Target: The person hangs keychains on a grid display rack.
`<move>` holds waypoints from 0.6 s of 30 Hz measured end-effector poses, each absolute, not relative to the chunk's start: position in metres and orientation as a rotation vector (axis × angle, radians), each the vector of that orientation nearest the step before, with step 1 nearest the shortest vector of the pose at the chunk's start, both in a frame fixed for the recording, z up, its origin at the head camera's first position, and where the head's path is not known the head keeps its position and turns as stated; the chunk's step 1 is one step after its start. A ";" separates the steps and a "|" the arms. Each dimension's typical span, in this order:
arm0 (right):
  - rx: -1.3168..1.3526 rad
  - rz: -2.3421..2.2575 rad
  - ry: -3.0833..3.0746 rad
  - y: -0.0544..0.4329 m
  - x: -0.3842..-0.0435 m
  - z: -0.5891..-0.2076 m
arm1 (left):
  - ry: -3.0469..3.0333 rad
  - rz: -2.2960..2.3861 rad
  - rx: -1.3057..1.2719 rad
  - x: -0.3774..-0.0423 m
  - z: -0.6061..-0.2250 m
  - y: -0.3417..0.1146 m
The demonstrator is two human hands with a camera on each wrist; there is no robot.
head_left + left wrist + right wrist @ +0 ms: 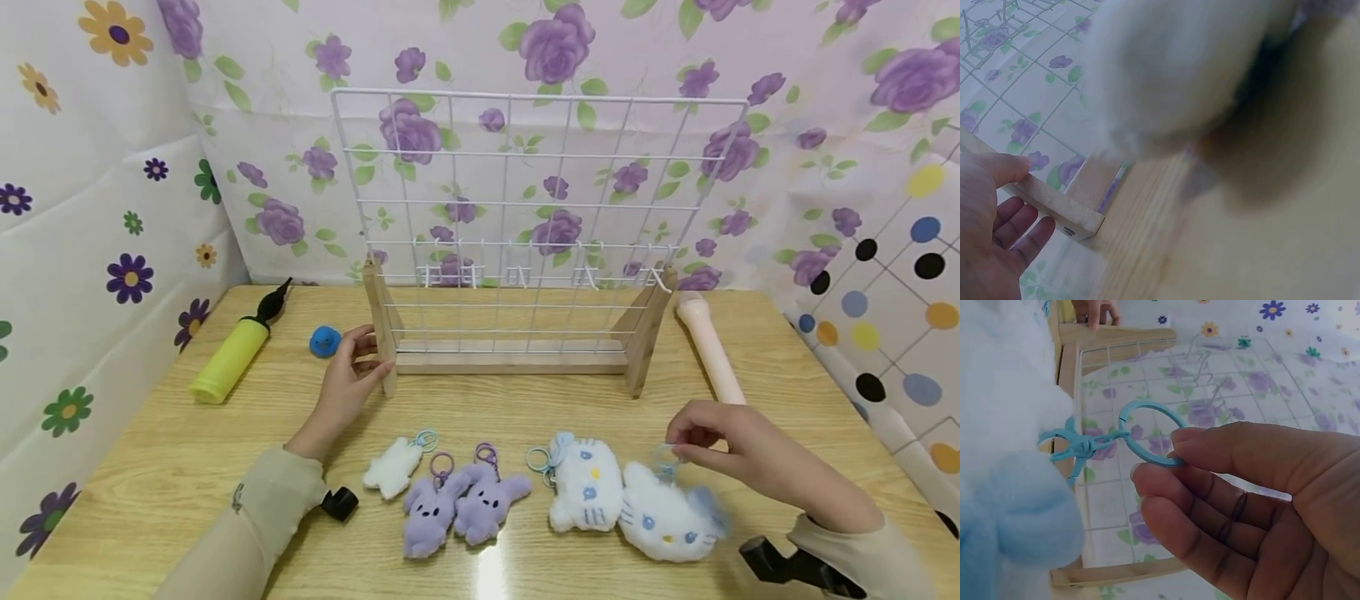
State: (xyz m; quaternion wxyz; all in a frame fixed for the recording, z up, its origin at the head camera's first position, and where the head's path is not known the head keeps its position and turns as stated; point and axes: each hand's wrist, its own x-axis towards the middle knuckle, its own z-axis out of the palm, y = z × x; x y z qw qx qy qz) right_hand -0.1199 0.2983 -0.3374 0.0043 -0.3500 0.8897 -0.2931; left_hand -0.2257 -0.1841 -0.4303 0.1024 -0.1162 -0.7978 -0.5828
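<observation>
My right hand [738, 446] pinches the light blue key ring [1147, 434] of a white cat plush keychain [667, 521] between thumb and fingertips. A blue clasp [1080, 447] links ring and plush, which lies tilted on the table. Beside it lies another white cat plush keychain [588, 483]. With my left hand [352, 375] I hold the left wooden leg [384, 333] of a white wire grid rack [525, 204], thumb on one side, fingers on the other. Two purple plush keychains [430, 517] and a small white one [395, 468] lie between the hands.
Several white hooks [517, 275] hang on the grid. At the left lie a yellow-green pump [232, 358] and a small blue duck [325, 342]. A pale pink stick-like object [708, 346] lies right of the rack. Floral cloth [285, 167] surrounds the table.
</observation>
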 end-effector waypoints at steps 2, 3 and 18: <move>-1.132 -0.901 2.805 0.297 -0.119 -0.334 | -2.361 -1.723 -0.336 -0.226 -0.430 -0.184; -1.148 -0.890 2.815 0.297 -0.119 -0.332 | -2.363 -1.725 -0.331 -0.226 -0.430 -0.184; -1.171 -0.782 2.941 0.296 -0.123 -0.306 | -2.391 -1.727 -0.326 -0.224 -0.428 -0.183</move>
